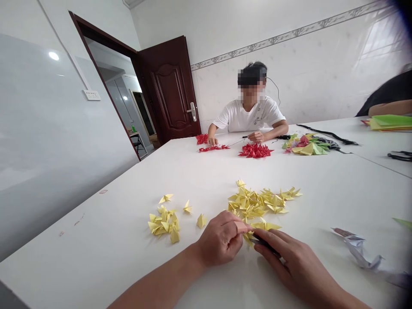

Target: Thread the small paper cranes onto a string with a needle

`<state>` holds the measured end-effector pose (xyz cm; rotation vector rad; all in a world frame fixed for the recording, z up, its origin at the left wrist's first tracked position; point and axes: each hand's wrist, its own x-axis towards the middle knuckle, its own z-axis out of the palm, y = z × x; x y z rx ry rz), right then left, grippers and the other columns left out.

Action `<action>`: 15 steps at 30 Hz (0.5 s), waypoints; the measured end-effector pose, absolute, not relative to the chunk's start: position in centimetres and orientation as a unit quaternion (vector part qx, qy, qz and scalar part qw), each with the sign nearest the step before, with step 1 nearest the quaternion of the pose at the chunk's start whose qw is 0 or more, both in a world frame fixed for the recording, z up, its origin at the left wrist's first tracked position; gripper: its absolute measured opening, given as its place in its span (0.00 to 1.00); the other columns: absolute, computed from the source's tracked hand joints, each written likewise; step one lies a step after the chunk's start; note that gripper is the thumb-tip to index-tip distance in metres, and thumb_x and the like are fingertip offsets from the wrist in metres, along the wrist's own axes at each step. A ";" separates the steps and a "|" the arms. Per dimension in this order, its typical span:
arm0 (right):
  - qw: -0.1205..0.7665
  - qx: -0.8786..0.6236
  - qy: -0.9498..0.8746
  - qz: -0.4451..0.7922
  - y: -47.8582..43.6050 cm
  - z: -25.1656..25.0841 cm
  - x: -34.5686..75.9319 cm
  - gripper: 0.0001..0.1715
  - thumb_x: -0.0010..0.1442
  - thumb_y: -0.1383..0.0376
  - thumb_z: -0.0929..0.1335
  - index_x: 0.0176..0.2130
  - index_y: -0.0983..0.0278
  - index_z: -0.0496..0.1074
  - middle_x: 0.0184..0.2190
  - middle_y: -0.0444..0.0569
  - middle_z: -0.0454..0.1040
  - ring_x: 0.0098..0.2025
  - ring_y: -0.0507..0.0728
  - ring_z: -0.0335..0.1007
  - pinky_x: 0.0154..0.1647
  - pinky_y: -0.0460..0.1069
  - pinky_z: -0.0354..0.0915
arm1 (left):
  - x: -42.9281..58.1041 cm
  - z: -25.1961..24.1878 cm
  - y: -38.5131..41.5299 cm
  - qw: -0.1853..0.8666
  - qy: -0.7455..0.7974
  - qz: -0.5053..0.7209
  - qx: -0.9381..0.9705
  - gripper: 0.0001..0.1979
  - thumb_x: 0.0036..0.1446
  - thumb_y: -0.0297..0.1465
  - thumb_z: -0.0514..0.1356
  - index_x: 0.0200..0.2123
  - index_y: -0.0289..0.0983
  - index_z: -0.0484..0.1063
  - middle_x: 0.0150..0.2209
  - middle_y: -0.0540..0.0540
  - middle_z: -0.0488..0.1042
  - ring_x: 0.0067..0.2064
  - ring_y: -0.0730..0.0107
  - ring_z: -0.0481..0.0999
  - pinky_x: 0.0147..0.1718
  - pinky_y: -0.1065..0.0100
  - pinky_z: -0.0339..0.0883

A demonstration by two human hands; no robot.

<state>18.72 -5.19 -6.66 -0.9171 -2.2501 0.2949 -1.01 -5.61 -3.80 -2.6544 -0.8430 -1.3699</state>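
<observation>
My left hand [221, 239] is closed, with a bandage [240, 227] round one finger. Its fingertips pinch a small yellow paper crane [248, 238], mostly hidden by the fingers. Close beside it, my right hand [291, 255] is wrapped round a dark slim tool [264, 244] whose tip points at the crane; its kind is hidden by the fingers. Just beyond both hands lies a large heap of yellow paper cranes [254, 202]. To the left is a smaller pile of yellow cranes [164, 225], and a few single ones lie near it.
Across the white table [128, 223] sits a person [249, 113] handling a string of red cranes [214, 148] beside a red pile [255, 150]. Multicoloured folded paper [307, 145] and black cords [328, 134] lie at the far right. Crumpled white paper [358, 253] is right of my hands.
</observation>
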 end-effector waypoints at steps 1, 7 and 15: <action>0.340 -0.353 -0.864 0.115 -5.2 -6.6 18.7 0.17 0.64 0.62 0.59 0.48 0.60 0.70 0.36 0.51 0.76 0.34 0.57 0.74 0.32 0.49 0.69 | -1.1 -3.8 -5.6 0.019 -0.273 -0.443 -0.854 0.15 0.52 0.19 0.52 0.42 0.38 0.66 0.35 0.44 0.73 0.37 0.69 0.72 0.35 0.68 0.71; 0.361 -0.356 -0.854 0.116 -5.4 -6.2 18.6 0.16 0.63 0.63 0.59 0.47 0.61 0.70 0.36 0.52 0.76 0.34 0.56 0.74 0.31 0.49 0.69 | -1.3 -3.8 -5.6 0.021 -0.298 -0.447 -0.843 0.13 0.54 0.21 0.51 0.41 0.38 0.68 0.34 0.44 0.72 0.37 0.68 0.72 0.36 0.67 0.71; 0.345 -0.366 -0.855 0.122 -5.4 -6.2 18.7 0.16 0.63 0.61 0.59 0.47 0.61 0.70 0.36 0.51 0.76 0.34 0.56 0.74 0.31 0.48 0.69 | -1.7 -4.0 -5.1 0.018 -0.330 -0.454 -0.827 0.13 0.54 0.21 0.52 0.41 0.37 0.69 0.34 0.45 0.73 0.38 0.69 0.72 0.35 0.70 0.71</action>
